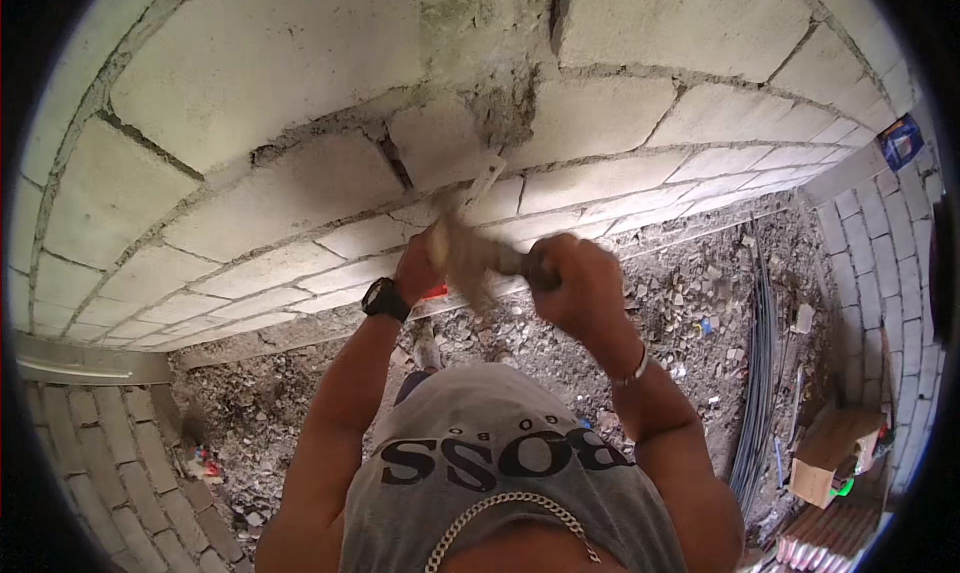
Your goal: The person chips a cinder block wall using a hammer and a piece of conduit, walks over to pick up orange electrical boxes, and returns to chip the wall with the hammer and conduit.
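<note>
My right hand point(577, 280) grips the dark handle of a hammer. The hammer head point(469, 262) is blurred by motion and overlaps my left hand. My left hand point(420, 262), with a black watch at its wrist, is closed around a tool that looks like a flat chisel point(486, 179). Its pale flat blade points up at the block wall point(300, 175), just below a rough vertical groove point(506, 100) cut through the blocks and mortar. The hammer hides the chisel's lower part. A small red thing point(435, 292) shows below my left hand; what it is I cannot tell.
Broken rubble point(675, 325) covers the ground around my feet. A bundle of steel rebar point(757, 378) lies to the right. Beyond it are a cardboard box point(832, 453) and stacked reddish bricks or tiles point(829, 535). Side block walls point(112, 453) stand at left and right.
</note>
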Available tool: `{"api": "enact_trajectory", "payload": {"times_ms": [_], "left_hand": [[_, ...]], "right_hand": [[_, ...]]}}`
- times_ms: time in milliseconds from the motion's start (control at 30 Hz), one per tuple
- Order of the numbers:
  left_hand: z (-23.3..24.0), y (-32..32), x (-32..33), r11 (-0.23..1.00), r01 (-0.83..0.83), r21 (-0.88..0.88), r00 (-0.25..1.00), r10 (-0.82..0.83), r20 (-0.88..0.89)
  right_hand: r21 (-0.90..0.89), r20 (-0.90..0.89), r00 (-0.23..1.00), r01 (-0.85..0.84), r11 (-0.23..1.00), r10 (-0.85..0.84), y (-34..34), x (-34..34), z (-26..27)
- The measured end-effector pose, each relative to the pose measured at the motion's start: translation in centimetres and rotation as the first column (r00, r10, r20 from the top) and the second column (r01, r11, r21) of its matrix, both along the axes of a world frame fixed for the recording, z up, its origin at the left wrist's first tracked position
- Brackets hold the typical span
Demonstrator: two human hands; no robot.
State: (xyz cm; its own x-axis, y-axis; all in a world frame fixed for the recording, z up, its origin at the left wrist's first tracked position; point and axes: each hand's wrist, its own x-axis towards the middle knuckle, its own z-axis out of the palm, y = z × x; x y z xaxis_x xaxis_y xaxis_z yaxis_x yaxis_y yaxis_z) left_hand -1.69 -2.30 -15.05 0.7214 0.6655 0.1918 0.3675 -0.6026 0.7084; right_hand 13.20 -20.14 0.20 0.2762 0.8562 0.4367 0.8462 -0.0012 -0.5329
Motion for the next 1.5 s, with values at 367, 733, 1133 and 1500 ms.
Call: {"api": "enact_trajectory", "payload": {"times_ms": [367,733,1133,1500], "left_hand": [[-0.2,-0.4,0.7,0.999,0.002,0.048,0.994,-0.007,0.106],[-1.3,-0.3,0.7,0.995,0.001,0.096,0.997,-0.009,0.078],[-0.5,-0.8,1.7,0.982,0.108,0.153,0.965,-0.141,0.223],[6.1,-2.8,2.5,0.818,0.068,-0.572,0.998,-0.056,0.038]], "right_hand": [[-0.011,0.09,0.995,-0.035,0.999,0.035,-0.2,-0.4,-0.7],[-0.035,0.053,0.998,0.026,0.999,-0.025,-0.7,-0.6,-1.3],[0.202,0.004,1.0,0.001,0.979,-0.002,-1.4,0.6,-2.2],[0.042,-0.408,0.804,0.49,0.871,-0.433,-0.1,5.2,-8.7]]}}
